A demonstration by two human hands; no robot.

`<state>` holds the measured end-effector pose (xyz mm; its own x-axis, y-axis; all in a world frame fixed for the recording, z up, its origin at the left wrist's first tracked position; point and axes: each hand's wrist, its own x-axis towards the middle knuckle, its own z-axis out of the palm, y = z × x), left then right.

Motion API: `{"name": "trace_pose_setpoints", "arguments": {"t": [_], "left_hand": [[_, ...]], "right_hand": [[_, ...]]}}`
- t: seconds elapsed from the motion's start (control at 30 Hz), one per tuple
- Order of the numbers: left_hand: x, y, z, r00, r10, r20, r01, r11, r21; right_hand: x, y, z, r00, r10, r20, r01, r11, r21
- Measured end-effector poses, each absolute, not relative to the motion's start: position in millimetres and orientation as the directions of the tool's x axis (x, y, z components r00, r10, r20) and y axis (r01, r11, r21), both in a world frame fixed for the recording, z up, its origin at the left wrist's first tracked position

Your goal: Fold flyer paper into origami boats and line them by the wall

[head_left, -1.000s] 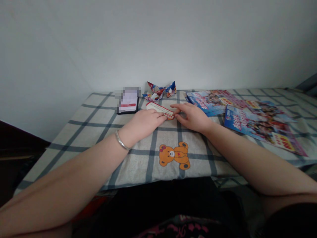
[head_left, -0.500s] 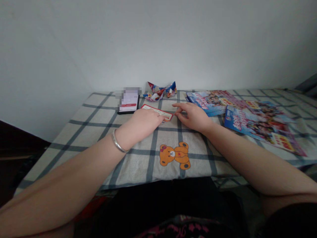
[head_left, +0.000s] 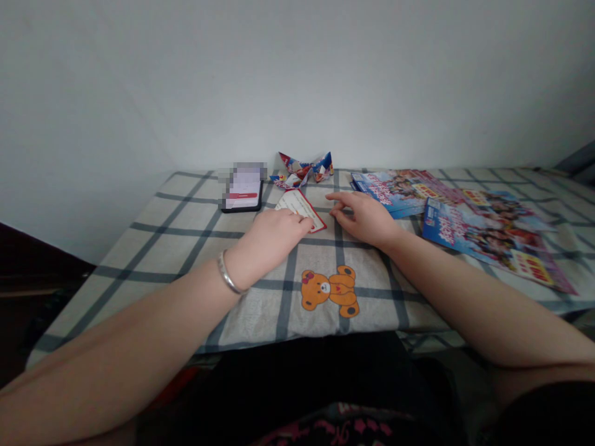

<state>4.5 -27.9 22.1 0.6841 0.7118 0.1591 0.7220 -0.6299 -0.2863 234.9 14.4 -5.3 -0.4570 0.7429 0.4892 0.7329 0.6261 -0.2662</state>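
My left hand [head_left: 284,234], with a silver bangle at its wrist, has its curled fingers on a small folded paper [head_left: 302,207]. The paper is whitish with printed lines and a red border, and its visible part comes to a point at the far side; the hand covers its near left part. Just right of the paper, my right hand [head_left: 362,217] rests low over the cloth with fingers apart and nothing in them. Behind the paper stand folded paper shapes [head_left: 304,170] in red and blue print.
A phone [head_left: 242,189] with a lit screen stands at the left. Blue and pink printed flyers [head_left: 493,238] lie at the right, beside a smaller flyer stack [head_left: 393,189]. A checked tablecloth [head_left: 167,248] with a bear print [head_left: 330,291] covers the table, which meets a wall.
The folded paper has turned, and its pointed end now faces away from me. My left hand has shifted slightly right with it. My right hand has hardly moved.
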Motion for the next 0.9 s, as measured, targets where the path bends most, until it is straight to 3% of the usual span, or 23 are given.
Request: {"name": "trace_pose_setpoints", "arguments": {"t": [0.37, 0.6, 0.9], "left_hand": [[-17, 3, 12, 0.808, 0.563, 0.172, 0.586, -0.742, -0.325], [-16, -5, 24, 0.821, 0.561, 0.106, 0.551, -0.731, -0.402], [-9, -10, 17, 0.804, 0.57, 0.168, 0.579, -0.687, -0.44]], "right_hand": [[236, 16, -6, -0.478, 0.74, 0.473, 0.72, 0.639, -0.27], [236, 16, -6, -0.487, 0.736, 0.471, 0.716, 0.645, -0.268], [236, 16, -5, -0.493, 0.747, 0.445, 0.718, 0.639, -0.276]]}}
